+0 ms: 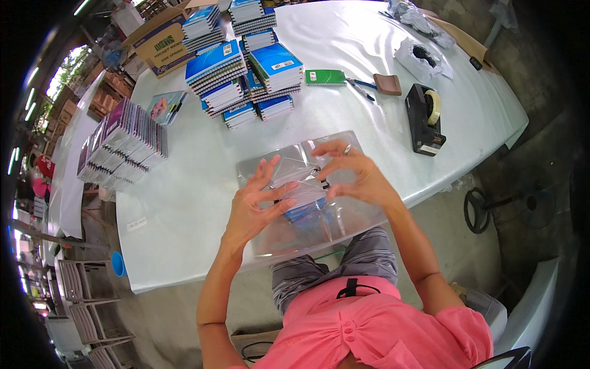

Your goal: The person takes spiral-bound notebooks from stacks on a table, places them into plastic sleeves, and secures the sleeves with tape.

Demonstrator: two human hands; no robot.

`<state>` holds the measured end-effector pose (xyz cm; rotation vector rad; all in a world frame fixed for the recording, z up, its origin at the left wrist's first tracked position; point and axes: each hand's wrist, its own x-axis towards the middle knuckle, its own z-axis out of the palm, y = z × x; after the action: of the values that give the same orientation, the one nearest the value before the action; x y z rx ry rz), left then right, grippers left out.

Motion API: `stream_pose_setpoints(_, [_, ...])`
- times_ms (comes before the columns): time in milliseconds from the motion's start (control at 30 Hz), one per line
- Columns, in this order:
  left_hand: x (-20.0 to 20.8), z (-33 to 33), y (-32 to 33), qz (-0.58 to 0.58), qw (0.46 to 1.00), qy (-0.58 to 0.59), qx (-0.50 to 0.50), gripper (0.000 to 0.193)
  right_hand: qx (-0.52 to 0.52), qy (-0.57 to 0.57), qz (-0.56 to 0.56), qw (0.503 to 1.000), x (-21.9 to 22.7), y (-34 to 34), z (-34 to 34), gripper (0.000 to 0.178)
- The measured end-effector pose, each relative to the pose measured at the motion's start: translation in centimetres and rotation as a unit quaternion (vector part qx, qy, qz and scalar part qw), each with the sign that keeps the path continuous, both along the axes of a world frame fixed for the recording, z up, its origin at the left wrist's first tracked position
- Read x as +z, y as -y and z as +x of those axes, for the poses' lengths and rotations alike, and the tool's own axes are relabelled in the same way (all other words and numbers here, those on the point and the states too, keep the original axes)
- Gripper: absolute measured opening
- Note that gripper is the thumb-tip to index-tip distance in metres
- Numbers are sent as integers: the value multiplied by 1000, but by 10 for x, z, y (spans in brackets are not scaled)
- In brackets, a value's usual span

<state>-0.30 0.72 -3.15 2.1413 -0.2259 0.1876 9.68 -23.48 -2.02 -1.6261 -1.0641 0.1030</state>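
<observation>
A sheet of clear plastic (276, 243) lies at the table's near edge, in front of my body. Above it, my left hand (258, 200) curves its thumb and fingers around the left side of a clear plastic sleeve (296, 169). My right hand (353, 175), with a ring on one finger, bends its fingers around the sleeve's right side, beside small black coils. A small blue-and-white notebook (304, 212) shows between and below the hands. Glare on the plastic hides whether the notebook is inside the sleeve.
Stacks of blue spiral notebooks (276, 61) stand ahead, beside a cardboard box (163, 46). Purple notebooks (126, 141) are stacked at left. A green notebook (326, 77), pens (361, 91), a brown pouch (387, 85) and a black tape dispenser (424, 123) lie at right.
</observation>
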Motion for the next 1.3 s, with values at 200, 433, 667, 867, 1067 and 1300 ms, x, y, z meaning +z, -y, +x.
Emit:
stream_pose_setpoints(200, [6, 2, 2, -23, 999, -31, -2, 34, -30, -85, -6, 996, -13, -22, -11, 18])
stream_pose_setpoints(433, [-1, 10, 3, -111, 994, -21, -7, 35, -33, -85, 20, 996, -15, -31, -2, 18])
stream_pose_setpoints(667, [9, 26, 24, -294, 952, 59, 69, 57, -50, -154, -34, 986, -8, -32, 14, 26])
stream_pose_setpoints(867, [-7, 44, -15, -371, 866, -331, -55, 66, 58, -385, -40, 920, -9, -42, 23, 38])
stream_pose_setpoints(1067, [9, 45, -19, -254, 911, -307, -103, 57, 65, -410, -16, 910, -11, -42, 23, 31])
stream_pose_setpoints(1300, [24, 31, -15, 19, 973, -181, -139, 60, 56, -361, -21, 931, -8, -43, 20, 28])
